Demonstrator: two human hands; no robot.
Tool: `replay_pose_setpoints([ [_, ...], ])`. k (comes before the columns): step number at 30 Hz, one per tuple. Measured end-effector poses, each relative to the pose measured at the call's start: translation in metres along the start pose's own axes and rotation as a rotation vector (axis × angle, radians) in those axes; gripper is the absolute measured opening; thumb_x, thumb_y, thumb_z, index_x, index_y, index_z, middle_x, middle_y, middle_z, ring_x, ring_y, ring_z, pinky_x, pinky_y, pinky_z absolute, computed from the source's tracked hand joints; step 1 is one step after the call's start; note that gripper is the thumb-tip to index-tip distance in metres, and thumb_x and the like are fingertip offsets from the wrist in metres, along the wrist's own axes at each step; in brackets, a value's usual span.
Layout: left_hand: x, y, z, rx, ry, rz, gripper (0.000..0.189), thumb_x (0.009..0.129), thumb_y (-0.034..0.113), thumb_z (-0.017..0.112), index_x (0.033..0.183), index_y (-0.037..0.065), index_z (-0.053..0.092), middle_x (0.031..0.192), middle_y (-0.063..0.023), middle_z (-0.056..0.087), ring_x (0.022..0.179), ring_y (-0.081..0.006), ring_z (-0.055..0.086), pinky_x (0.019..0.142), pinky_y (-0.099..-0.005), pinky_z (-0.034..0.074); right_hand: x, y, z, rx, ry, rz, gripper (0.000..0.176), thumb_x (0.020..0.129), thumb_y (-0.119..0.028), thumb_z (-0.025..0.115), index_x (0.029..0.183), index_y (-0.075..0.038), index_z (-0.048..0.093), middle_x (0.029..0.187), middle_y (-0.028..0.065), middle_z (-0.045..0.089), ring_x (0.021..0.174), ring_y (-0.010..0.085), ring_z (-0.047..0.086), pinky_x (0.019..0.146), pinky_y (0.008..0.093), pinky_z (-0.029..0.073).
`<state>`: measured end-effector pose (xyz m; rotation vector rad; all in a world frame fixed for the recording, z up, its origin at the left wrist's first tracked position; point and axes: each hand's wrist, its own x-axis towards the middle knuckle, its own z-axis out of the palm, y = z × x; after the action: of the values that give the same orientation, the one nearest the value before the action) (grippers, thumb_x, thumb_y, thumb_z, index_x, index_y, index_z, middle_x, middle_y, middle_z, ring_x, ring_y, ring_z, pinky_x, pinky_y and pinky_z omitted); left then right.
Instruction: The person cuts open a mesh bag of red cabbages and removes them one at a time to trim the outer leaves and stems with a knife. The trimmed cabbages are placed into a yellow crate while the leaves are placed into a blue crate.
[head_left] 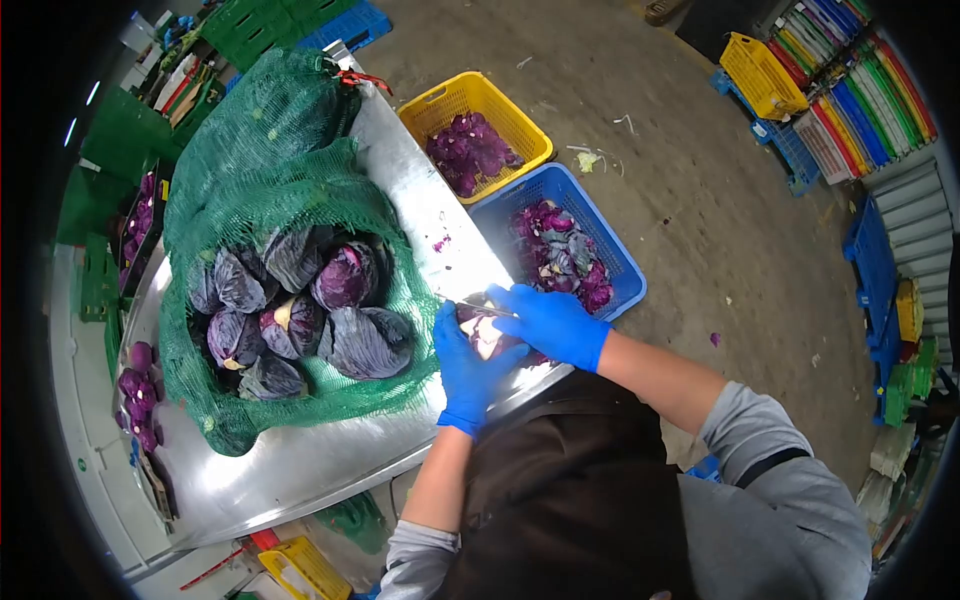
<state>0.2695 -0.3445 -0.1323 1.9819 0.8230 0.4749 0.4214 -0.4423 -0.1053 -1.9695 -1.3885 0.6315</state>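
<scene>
Both my hands wear blue gloves at the edge of the metal table. My left hand is closed around a red cabbage, whose pale cut base faces up. My right hand grips a knife, its handle hidden in the fingers; the thin knife blade lies across the top of the cabbage. Left of my hands, a green mesh sack lies open on the table, with several whole red cabbages in its mouth.
Beyond the metal table, a yellow crate holds purple cabbage pieces. Nearer, a blue crate contains loose leaves and trimmings. Scraps dot the concrete floor. Stacked coloured crates stand far right, and purple cabbages sit at left.
</scene>
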Motion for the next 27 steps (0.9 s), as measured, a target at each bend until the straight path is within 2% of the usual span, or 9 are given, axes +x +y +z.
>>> replay_pose_setpoints([
  [5, -0.018, 0.0, -0.016, 0.078, -0.04, 0.106, 0.116, 0.051, 0.022, 0.092, 0.14, -0.004, 0.023, 0.127, -0.0153, 0.045, 0.112, -0.024, 0.051, 0.098, -0.0336, 0.043, 0.036, 0.041, -0.008, 0.267, -0.012, 0.239, 0.035, 0.088, -0.039, 0.054, 0.093, -0.005, 0.064, 0.085, 0.0177, 0.065, 0.084, 0.0327, 0.064, 0.074, 0.0397, 0.049],
  [8, -0.021, -0.011, -0.018, 0.075, -0.017, 0.179, 0.123, 0.046, 0.023, 0.094, 0.142, 0.0, 0.022, 0.131, -0.0133, 0.044, 0.115, -0.025, 0.049, 0.101, -0.0345, 0.041, 0.03, 0.02, -0.002, 0.132, 0.099, 0.193, 0.034, 0.088, -0.037, 0.054, 0.09, -0.005, 0.063, 0.085, 0.0175, 0.065, 0.081, 0.034, 0.064, 0.072, 0.0401, 0.049],
  [10, -0.016, -0.015, -0.03, -0.438, -0.184, -0.103, 0.124, 0.043, 0.021, 0.095, 0.142, 0.002, 0.023, 0.131, -0.0131, 0.044, 0.117, -0.0246, 0.048, 0.101, -0.0344, 0.041, 0.033, 0.049, 0.001, -0.157, 0.21, 0.211, 0.03, 0.086, -0.034, 0.056, 0.086, -0.005, 0.063, 0.088, 0.0188, 0.065, 0.08, 0.0362, 0.064, 0.069, 0.044, 0.05],
  [14, 0.002, -0.026, -0.036, -0.188, -0.338, 0.078, 0.111, 0.049, 0.025, 0.091, 0.139, 0.0, 0.031, 0.137, -0.0188, 0.038, 0.126, -0.0309, 0.042, 0.107, -0.0374, 0.035, 0.029, 0.092, -0.012, 0.114, 0.245, 0.72, 0.033, 0.086, -0.03, 0.055, 0.107, -0.005, 0.064, 0.109, 0.0206, 0.063, 0.094, 0.0357, 0.064, 0.078, 0.0416, 0.052],
  [16, 0.01, -0.012, -0.036, -0.023, -0.354, 0.222, 0.105, 0.054, 0.029, 0.089, 0.139, -0.001, 0.034, 0.14, -0.0196, 0.036, 0.131, -0.0318, 0.037, 0.11, -0.0377, 0.031, 0.013, 0.028, -0.02, 0.088, 0.398, 0.059, 0.048, 0.088, -0.035, 0.059, 0.125, -0.005, 0.055, 0.105, 0.02, 0.064, 0.079, 0.0293, 0.064, 0.074, 0.0402, 0.049],
  [18, 0.011, -0.02, -0.023, -0.208, -0.179, 0.137, 0.104, 0.059, 0.033, 0.085, 0.141, 0.0, 0.03, 0.144, -0.0217, 0.031, 0.135, -0.0337, 0.03, 0.112, -0.039, 0.027, 0.0, 0.018, -0.004, 0.12, 0.028, 0.056, 0.064, 0.087, -0.044, 0.059, 0.137, -0.007, 0.043, 0.117, 0.0202, 0.06, 0.086, 0.0311, 0.064, 0.08, 0.039, 0.049],
  [21, 0.006, 0.016, -0.007, 0.184, -0.064, 0.148, 0.118, 0.056, 0.046, 0.085, 0.142, -0.005, 0.022, 0.144, -0.0289, 0.026, 0.135, -0.0416, 0.026, 0.11, -0.0413, 0.028, -0.005, -0.003, -0.013, 0.349, 0.019, 0.174, 0.063, 0.09, -0.042, 0.057, 0.136, -0.002, 0.043, 0.126, 0.0197, 0.055, 0.114, 0.0329, 0.055, 0.097, 0.0392, 0.042],
  [26, 0.024, 0.03, 0.0, 0.147, -0.118, -0.049, 0.12, 0.053, 0.048, 0.086, 0.139, -0.008, 0.025, 0.134, -0.0276, 0.037, 0.124, -0.0407, 0.038, 0.103, -0.0434, 0.035, 0.001, -0.005, -0.004, -0.094, -0.064, 0.236, 0.056, 0.093, -0.041, 0.049, 0.135, -0.005, 0.044, 0.127, 0.0187, 0.053, 0.112, 0.0313, 0.055, 0.092, 0.0387, 0.045],
  [27, 0.023, 0.03, 0.001, 0.194, -0.06, -0.004, 0.119, 0.053, 0.048, 0.086, 0.138, -0.008, 0.026, 0.131, -0.0267, 0.039, 0.12, -0.0398, 0.041, 0.101, -0.0436, 0.036, 0.008, 0.016, 0.007, -0.221, -0.027, 0.005, 0.052, 0.093, -0.041, 0.048, 0.131, -0.006, 0.048, 0.123, 0.0182, 0.056, 0.108, 0.0308, 0.057, 0.089, 0.0389, 0.046],
])
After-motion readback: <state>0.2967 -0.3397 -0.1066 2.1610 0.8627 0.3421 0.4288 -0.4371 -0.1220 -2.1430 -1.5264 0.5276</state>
